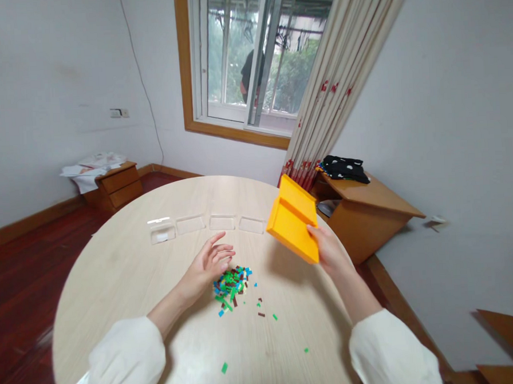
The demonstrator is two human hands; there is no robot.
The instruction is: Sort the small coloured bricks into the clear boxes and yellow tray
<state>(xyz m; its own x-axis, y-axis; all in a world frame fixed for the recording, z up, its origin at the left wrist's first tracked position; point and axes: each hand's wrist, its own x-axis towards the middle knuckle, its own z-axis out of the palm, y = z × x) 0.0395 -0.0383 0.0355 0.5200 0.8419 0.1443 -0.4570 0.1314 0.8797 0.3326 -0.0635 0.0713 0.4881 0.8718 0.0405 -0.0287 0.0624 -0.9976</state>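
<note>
My right hand (328, 248) grips an orange-yellow plastic box (293, 221) by its near right edge, holding it tilted above the table. The box looks hinged, with a raised ridge across its middle. On the tabletop lies a heap of small building bricks (232, 285) in green, blue, dark brown and pale yellow. Just over the heap's upper left edge is my left hand (211, 260), its fingers apart and holding nothing. A few loose bricks lie to the right, among them a brown brick (261, 314) and a green brick (275, 317). Another green brick (224, 368) lies nearer to me.
Beyond the heap, several clear trays stand in a curved row, the leftmost tray (162, 234) with something white inside. They rest on a round pale wooden table (115, 291). A wooden desk (369, 203) stands at the right, and a person (247, 75) shows outside the window.
</note>
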